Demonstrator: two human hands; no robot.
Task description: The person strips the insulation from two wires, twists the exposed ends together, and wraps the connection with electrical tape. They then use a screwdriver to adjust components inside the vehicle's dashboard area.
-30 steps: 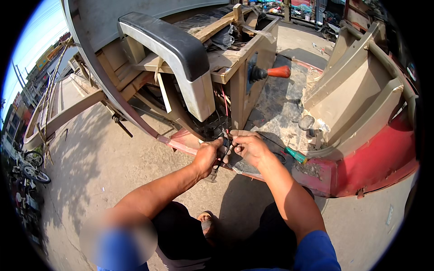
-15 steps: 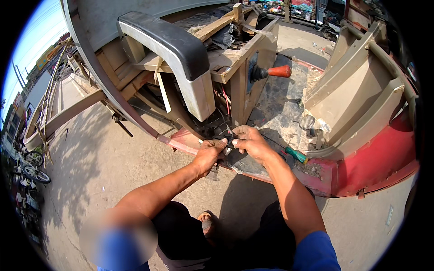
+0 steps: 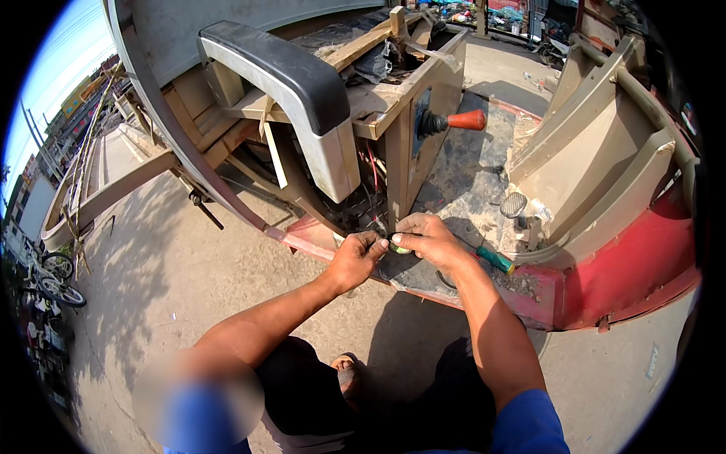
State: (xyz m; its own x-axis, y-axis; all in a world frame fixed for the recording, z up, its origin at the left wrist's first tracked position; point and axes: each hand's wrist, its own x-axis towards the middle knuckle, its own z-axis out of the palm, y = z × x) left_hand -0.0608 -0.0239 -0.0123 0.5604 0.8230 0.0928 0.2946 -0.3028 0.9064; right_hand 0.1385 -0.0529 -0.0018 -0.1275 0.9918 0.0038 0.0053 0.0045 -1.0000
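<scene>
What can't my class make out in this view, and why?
Head view:
- Small dark piece: mostly covered by left grip and right grip.
- Green-handled tool: far end hidden behind right grip.
- Blue cloth left sleeve: blurred patch.
- Dark two-wheelers, far left: too small, cut by black rim.

held item (image 3: 400, 248): green | wire (image 3: 373, 161): red | knob (image 3: 466, 119): orange-red | sleeve (image 3: 529, 424): blue

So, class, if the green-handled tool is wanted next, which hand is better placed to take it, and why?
Probably the right hand: the green-handled tool lies just beyond its wrist, on its outer side. The left hand would have to reach past the right arm.
</scene>
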